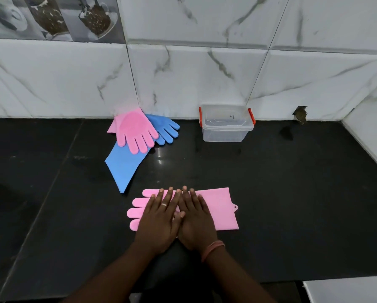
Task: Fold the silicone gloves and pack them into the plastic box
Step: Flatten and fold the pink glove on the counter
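A pink silicone glove (220, 206) lies flat on the black counter (292, 193), fingers pointing left, cuff to the right. My left hand (159, 221) and my right hand (194, 219) rest side by side on its middle, palms down, fingers spread, holding nothing. Farther back lie another pink glove (135, 127), a blue glove (166, 129) peeking out to its right, and a second blue glove (124, 167) whose cuff reaches toward me. The clear plastic box (226, 134) with red latches stands open against the wall, nothing inside.
A white marble-tiled wall (205, 73) runs along the back and turns forward at the right. A small hole (300, 115) breaks the wall right of the box. A white surface (347, 289) shows at the bottom right.
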A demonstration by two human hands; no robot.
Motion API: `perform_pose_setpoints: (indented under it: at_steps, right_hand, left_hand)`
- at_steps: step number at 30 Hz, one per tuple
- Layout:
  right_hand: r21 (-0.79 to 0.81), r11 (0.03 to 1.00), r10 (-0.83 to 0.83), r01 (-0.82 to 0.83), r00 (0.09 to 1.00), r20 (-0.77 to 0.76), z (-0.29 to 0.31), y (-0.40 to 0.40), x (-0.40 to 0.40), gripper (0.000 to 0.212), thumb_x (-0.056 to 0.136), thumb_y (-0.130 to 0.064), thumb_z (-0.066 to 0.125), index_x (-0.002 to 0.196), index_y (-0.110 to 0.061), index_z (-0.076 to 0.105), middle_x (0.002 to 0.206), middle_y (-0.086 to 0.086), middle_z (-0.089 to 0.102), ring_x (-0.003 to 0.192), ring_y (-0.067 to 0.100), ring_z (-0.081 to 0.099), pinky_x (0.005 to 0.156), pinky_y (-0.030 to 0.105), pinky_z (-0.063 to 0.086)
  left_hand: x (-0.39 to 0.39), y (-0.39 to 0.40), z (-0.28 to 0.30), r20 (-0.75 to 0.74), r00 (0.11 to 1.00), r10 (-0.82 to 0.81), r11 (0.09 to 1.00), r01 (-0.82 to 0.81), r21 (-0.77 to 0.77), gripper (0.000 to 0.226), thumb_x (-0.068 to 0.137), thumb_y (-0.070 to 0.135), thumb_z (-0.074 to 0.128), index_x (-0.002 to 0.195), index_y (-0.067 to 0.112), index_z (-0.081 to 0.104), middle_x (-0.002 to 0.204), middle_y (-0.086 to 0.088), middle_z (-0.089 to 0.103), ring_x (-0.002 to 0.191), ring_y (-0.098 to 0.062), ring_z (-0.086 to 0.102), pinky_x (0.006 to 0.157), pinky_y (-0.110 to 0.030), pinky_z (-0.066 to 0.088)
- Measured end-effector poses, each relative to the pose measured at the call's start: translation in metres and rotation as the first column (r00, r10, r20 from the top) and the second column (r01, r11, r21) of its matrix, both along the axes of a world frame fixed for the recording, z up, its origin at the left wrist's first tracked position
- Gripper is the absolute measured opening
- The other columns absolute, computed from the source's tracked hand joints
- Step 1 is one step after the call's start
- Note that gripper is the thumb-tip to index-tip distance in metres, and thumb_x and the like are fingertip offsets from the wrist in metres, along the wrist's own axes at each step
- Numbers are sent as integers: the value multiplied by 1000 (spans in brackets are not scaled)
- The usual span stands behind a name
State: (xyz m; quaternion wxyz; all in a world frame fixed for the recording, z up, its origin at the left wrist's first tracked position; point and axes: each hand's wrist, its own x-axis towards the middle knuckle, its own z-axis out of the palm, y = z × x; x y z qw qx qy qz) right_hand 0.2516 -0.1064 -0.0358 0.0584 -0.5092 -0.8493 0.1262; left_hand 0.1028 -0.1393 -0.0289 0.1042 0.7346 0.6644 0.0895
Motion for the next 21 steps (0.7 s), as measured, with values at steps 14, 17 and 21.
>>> perform_pose_setpoints:
  at_steps: [14, 17, 21]
  right_hand:
    - [111, 990, -83, 92, 993, -82, 2, 12, 12, 66, 103, -45, 30, 160, -15, 20, 167, 8, 10, 155, 28, 14, 126, 47, 14]
    - [74, 991, -109, 111, 994, -25, -3, 18, 29, 68, 102, -55, 26, 160, -19, 23, 168, 5, 15, 155, 26, 15, 126, 46, 15]
    - [35, 906, -423, 422, 899, 112, 4, 37, 52, 79, 99, -62, 22, 161, -13, 13, 168, 14, 11, 156, 32, 10, 124, 55, -3]
  left_hand:
    - [0, -2, -4, -111, 987, 116, 993, -119, -14, 61, 103, 45, 26, 160, 25, 34, 169, -7, 22, 157, -32, 19, 126, -51, 13]
    - [-11, -5, -1, -113, 985, 129, 991, -132, -16, 60, 103, 42, 27, 161, 26, 30, 170, -7, 21, 157, -31, 22, 128, -48, 16]
    - [-23, -1, 7, -168, 959, 228, 964, -247, -101, 61, 105, 51, 12, 164, 36, 3, 174, -1, 0, 160, -27, -2, 130, -46, -1]
